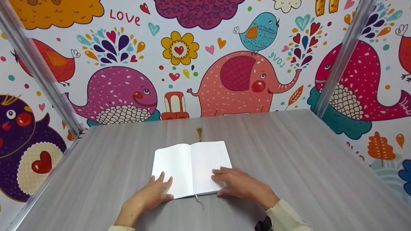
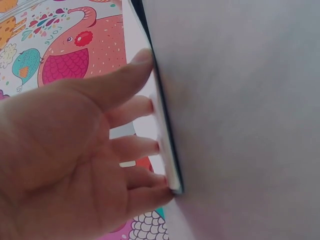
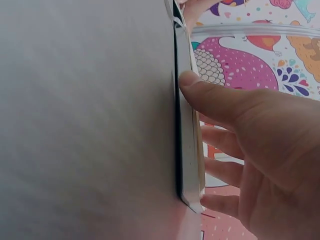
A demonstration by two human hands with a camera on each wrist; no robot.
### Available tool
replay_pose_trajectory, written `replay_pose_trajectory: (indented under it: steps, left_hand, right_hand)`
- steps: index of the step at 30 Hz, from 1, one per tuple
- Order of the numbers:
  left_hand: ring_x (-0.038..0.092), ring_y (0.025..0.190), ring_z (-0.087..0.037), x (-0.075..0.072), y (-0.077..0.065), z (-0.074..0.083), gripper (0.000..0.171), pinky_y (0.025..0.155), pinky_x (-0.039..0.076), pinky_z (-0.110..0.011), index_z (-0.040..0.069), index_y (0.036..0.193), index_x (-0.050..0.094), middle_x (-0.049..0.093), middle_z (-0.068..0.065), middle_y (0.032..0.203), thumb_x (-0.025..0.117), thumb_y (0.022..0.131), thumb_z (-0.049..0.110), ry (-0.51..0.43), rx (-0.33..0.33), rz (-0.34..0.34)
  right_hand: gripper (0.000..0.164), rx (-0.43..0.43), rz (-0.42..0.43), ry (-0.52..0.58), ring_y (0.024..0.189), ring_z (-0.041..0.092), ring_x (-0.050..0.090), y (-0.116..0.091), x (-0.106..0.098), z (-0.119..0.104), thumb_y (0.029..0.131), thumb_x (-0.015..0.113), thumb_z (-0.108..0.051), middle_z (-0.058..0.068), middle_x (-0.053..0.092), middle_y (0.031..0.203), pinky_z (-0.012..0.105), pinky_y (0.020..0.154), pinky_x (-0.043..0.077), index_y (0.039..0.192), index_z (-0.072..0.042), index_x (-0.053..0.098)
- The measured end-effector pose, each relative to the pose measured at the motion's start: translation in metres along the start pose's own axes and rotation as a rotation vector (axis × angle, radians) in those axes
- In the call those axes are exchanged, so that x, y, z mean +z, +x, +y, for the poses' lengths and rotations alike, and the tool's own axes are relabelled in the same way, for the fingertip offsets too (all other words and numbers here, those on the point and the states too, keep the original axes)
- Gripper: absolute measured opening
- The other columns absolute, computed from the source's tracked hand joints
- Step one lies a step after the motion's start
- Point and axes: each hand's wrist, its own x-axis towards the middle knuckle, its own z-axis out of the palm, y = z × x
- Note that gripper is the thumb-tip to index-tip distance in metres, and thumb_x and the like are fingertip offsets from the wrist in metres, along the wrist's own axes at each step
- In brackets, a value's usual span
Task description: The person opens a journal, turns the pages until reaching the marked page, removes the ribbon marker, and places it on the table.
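Open notebook [image 1: 191, 166] lying flat on the wood-grained table [image 1: 289, 154], roughly midway between its left and right edges and short of its far edge. Both visible pages are white and blank, meeting at a central fold; the left page [image 1: 173, 163] bows gently upward beside it. A thin dark cover edge [image 3: 178, 140] shows beneath the page block. A yellowish tassel [image 1: 199, 133] extends beyond the notebook's far side toward the table's far edge; a slender grey ribbon [image 1: 199, 202] trails from the near side. The left hand [image 1: 153, 192], fingers spread, rests on the left page's near outer corner; the right hand [image 1: 239, 183], fingers extended, rests on the right page, thumb at its near edge.
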Motion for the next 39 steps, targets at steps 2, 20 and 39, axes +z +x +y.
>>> replay_pose_trajectory:
  steps: [2,20,39]
  left_hand:
    - [0.011,0.133,-0.055,0.0,0.0,0.0,0.064,0.103,0.018,-0.066,0.008,0.137,0.043,0.021,-0.026,0.149,0.063,0.082,0.035,0.0,-0.003,-0.003]
    - [0.01,0.134,-0.054,-0.003,-0.001,0.001,0.065,0.105,0.017,-0.064,0.006,0.138,0.041,0.02,-0.026,0.149,0.062,0.083,0.034,0.002,0.012,-0.014]
    - [0.008,0.135,-0.051,-0.002,-0.001,0.0,0.065,0.105,0.015,-0.064,0.009,0.138,0.04,0.018,-0.024,0.15,0.061,0.083,0.036,-0.01,0.002,-0.012]
  right_hand:
    - [0.055,-0.006,0.0,0.003,0.13,0.028,0.042,-0.001,-0.001,0.002,0.081,0.067,-0.035,0.004,0.047,0.139,0.044,0.104,0.035,0.13,-0.014,0.054]
    - [0.055,-0.029,-0.029,0.042,0.132,0.025,0.04,-0.004,-0.008,0.004,0.082,0.067,-0.027,0.004,0.045,0.14,0.045,0.101,0.038,0.133,-0.015,0.05]
    - [0.041,-0.078,0.157,-0.02,0.122,0.021,0.051,-0.004,-0.009,0.017,0.084,0.065,-0.009,0.005,0.057,0.129,0.04,0.098,0.044,0.124,-0.012,0.059]
